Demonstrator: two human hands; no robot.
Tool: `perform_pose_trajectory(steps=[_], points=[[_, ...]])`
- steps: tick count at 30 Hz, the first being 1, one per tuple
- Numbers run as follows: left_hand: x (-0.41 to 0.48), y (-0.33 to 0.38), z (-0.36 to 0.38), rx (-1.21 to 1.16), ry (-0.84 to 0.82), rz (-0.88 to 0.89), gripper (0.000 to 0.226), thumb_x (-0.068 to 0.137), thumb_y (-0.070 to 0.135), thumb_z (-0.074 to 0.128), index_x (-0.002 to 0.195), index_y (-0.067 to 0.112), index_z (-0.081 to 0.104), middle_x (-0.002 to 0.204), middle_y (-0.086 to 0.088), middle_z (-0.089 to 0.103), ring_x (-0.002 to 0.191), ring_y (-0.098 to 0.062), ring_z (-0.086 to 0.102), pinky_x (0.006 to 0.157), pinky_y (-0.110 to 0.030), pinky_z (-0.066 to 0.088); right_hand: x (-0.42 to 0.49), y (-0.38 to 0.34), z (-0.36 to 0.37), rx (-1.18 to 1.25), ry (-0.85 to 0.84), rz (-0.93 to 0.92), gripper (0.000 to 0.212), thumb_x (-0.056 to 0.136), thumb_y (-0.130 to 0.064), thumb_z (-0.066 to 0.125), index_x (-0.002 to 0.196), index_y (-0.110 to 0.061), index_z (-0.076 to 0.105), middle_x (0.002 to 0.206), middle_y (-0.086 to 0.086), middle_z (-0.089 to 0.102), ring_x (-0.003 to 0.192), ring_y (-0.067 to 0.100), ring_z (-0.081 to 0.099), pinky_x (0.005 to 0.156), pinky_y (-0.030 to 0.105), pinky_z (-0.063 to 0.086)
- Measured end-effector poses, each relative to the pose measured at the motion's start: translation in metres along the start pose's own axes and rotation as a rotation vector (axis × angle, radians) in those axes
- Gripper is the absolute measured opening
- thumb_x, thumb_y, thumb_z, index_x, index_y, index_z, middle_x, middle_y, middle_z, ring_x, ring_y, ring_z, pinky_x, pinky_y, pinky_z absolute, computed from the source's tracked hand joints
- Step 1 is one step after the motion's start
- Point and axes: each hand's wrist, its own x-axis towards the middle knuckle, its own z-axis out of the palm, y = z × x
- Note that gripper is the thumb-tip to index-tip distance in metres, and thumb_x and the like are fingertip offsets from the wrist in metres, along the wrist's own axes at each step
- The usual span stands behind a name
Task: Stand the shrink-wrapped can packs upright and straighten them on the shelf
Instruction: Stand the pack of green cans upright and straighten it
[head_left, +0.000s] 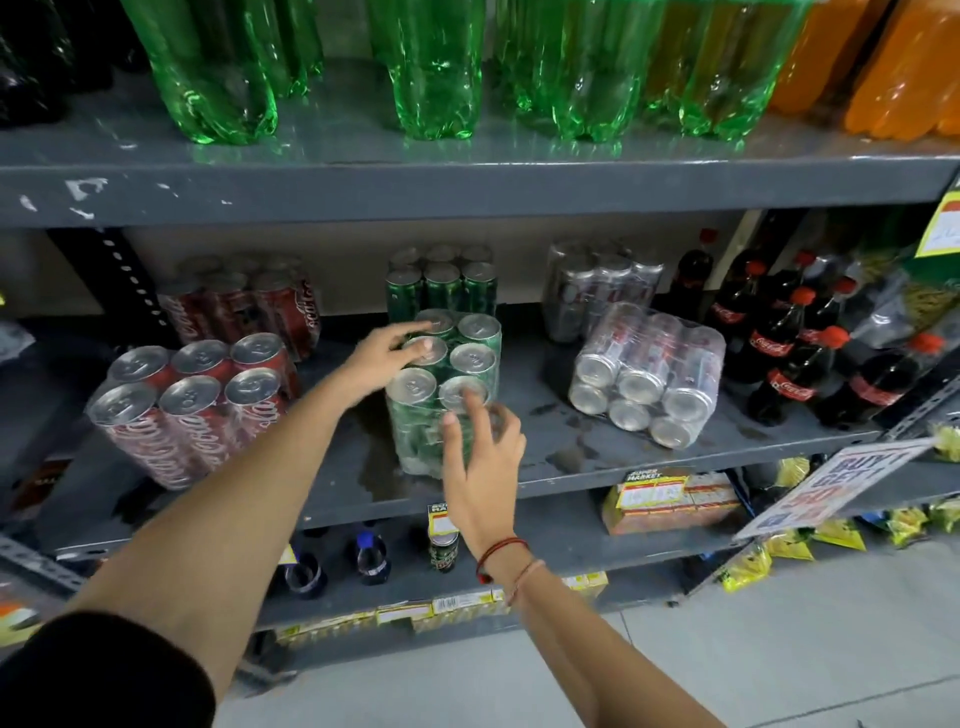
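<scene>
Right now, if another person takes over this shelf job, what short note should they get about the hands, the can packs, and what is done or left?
Left hand: open, resting on top of the front green can pack.
Right hand: open, fingers against that pack's front.
Done: green pack stands upright near the shelf edge; the front red can pack looks upright too.
Left: the silver can pack on the right leans tilted; stand it up, then straighten the rows.

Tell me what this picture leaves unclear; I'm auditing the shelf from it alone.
- Head view: the green can pack has its front partly covered by the right hand.
- Silver pack at the back: labels blurred under wrap.
- Price tags: print too small.
- Green bottles: tops cut off by the frame's top edge.
</scene>
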Motion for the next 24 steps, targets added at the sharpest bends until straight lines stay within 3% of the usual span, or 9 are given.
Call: perform_pose_trajectory(steps=[2,5,7,8,11,15,18,21,24], points=[[-0.008,0.003,-0.004,-0.014,0.027,-0.034,0.041,0.087,0.023,0.062,0.127,0.018,0.056,0.131,-0.011,0.058,0.124,-0.022,0.052,0.107,-0.037,0.039,0.007,0.003,-0.008,0.064,-0.003,-0.012,0.061,0.086,-0.063,0.028,0.134,-0.031,0.046,0.127,0.002,0.037,0.121,0.019,0.034,0.101,0.028,0.031],[-0.044,0.008,0.016,-0.11,0.404,-0.053,0.038,0.088,0.025,0.061,0.124,0.014,0.058,0.128,-0.009,0.058,0.121,-0.023,0.054,0.102,-0.03,0.04,0.038,0.003,-0.027,0.135,0.043,-0.029,0.052,0.091,-0.053,0.041,0.134,-0.025,0.048,0.119,0.0,0.035,0.115,0.015,0.041,0.101,0.024,0.029],[-0.078,0.019,0.048,-0.179,0.64,-0.06,0.048,0.087,0.026,0.06,0.132,0.012,0.049,0.143,-0.014,0.043,0.131,-0.028,0.042,0.107,-0.032,0.031,0.072,-0.001,-0.036,0.095,0.002,-0.038,0.05,0.092,-0.045,0.05,0.136,-0.021,0.047,0.124,0.004,0.037,0.119,0.018,0.04,0.103,0.023,0.026],[-0.093,0.025,0.068,-0.207,0.673,-0.072,0.058,0.085,0.028,0.061,0.137,0.014,0.04,0.151,-0.016,0.027,0.138,-0.03,0.03,0.111,-0.035,0.025,0.09,-0.003,-0.037,0.061,-0.061,-0.034,0.052,0.091,-0.044,0.053,0.137,-0.022,0.046,0.131,0.007,0.037,0.126,0.021,0.037,0.105,0.023,0.024],[-0.114,0.04,0.118,-0.257,0.584,-0.158,0.096,0.074,0.033,0.074,0.147,0.022,0.014,0.156,-0.018,-0.014,0.145,-0.035,0.001,0.115,-0.047,0.016,0.135,-0.013,-0.037,-0.069,-0.332,-0.02,0.063,0.085,-0.049,0.06,0.141,-0.025,0.042,0.147,0.013,0.032,0.141,0.026,0.023,0.113,0.032,0.022],[-0.098,0.045,0.131,-0.182,0.556,-0.281,0.121,0.059,0.034,0.086,0.148,0.028,0.003,0.152,-0.022,-0.026,0.141,-0.047,-0.009,0.113,-0.057,0.013,0.161,-0.022,-0.041,-0.301,-0.654,0.001,0.067,0.085,-0.053,0.058,0.143,-0.024,0.04,0.156,0.009,0.026,0.146,0.025,0.015,0.115,0.037,0.018],[-0.092,0.041,0.123,-0.171,0.558,-0.293,0.115,0.058,0.025,0.087,0.145,0.031,0.012,0.152,-0.024,-0.023,0.14,-0.051,-0.008,0.112,-0.058,0.015,0.161,-0.013,-0.041,-0.32,-0.594,-0.05,0.065,0.083,-0.049,0.063,0.14,-0.023,0.045,0.153,0.012,0.03,0.144,0.027,0.022,0.114,0.034,0.021],[-0.085,0.014,0.092,-0.146,0.476,-0.159,0.105,0.057,0.016,0.087,0.141,0.026,0.024,0.154,-0.026,-0.008,0.143,-0.043,-0.004,0.115,-0.053,0.015,0.151,0.004,-0.045,-0.255,-0.468,-0.038,0.065,0.079,-0.049,0.067,0.136,-0.023,0.05,0.143,0.011,0.034,0.137,0.027,0.033,0.112,0.027,0.024],[-0.072,-0.009,0.04,-0.03,0.267,-0.022,0.103,0.051,0.019,0.09,0.136,0.029,0.034,0.149,-0.012,0.029,0.136,-0.023,0.03,0.111,-0.04,0.029,0.131,0.013,-0.048,-0.213,-0.32,0.011,0.066,0.079,-0.055,0.064,0.135,-0.024,0.05,0.13,0.01,0.037,0.12,0.028,0.05,0.103,0.029,0.037]])
